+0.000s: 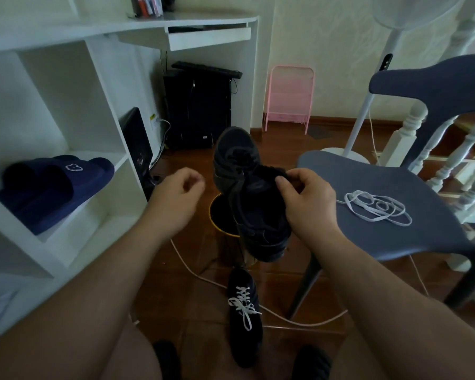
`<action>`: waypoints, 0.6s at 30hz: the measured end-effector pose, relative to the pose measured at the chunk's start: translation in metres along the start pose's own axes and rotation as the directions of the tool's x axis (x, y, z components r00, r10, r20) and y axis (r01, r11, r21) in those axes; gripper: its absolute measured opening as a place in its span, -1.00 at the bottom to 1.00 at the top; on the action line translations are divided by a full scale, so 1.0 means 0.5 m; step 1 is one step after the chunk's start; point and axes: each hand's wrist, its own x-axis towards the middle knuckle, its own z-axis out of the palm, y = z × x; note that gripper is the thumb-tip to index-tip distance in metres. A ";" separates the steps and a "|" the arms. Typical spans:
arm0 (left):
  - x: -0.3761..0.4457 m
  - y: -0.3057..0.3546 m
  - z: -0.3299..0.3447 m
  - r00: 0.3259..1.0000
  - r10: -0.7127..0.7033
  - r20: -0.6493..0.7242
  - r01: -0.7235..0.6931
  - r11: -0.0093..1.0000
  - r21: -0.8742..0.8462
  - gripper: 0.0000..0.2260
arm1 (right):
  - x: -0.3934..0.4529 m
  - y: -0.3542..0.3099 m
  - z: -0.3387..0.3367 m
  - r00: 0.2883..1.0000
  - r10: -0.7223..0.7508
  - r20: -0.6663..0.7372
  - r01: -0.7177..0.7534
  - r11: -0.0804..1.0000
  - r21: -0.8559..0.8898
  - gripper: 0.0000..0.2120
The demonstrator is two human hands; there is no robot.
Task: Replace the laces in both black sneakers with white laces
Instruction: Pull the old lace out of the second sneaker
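Right hand [305, 204] pinches the black sneaker [247, 193] aloft at centre; left hand [176, 198] at nine o'clock, fingers curled — holding anything? Cannot tell. Loose white lace [376, 208] on the chair [340, 174] at three o'clock; white-laced sneaker [244, 316] on the floor at six.

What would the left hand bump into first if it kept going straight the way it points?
Probably the black sneaker that the right hand holds up. The left hand points forward and to the right, with its curled fingertips beside the shoe's side. Depth is hard to judge in one view, so it might pass just in front.
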 end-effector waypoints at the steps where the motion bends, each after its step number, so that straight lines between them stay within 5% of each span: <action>1: -0.009 0.028 0.010 0.998 0.049 -0.038 -0.052 0.995 -0.089 -0.91 | -0.004 -0.002 0.005 0.999 -0.047 0.005 0.047 0.999 -0.027 -0.97; 5: -0.047 0.082 0.050 0.970 0.238 0.049 -0.239 0.971 0.019 -0.80 | -0.015 -0.002 0.031 0.969 -0.245 0.038 0.248 0.958 -0.142 -0.80; 8: -0.031 0.064 0.044 0.969 0.235 0.080 -0.241 0.967 0.082 -0.77 | -0.013 -0.002 0.028 0.958 -0.284 0.026 0.285 0.949 -0.138 -0.83; 13: -0.009 0.063 0.010 0.961 0.276 -0.032 -0.277 0.961 -0.023 -0.73 | 0.011 -0.003 -0.001 0.999 0.023 -0.044 -0.019 0.996 0.081 -0.83; 18: -0.024 0.053 0.026 0.934 0.331 0.138 -0.345 0.934 0.097 -0.59 | 0.000 -0.006 0.018 0.993 0.075 0.096 -0.091 0.981 0.174 -0.87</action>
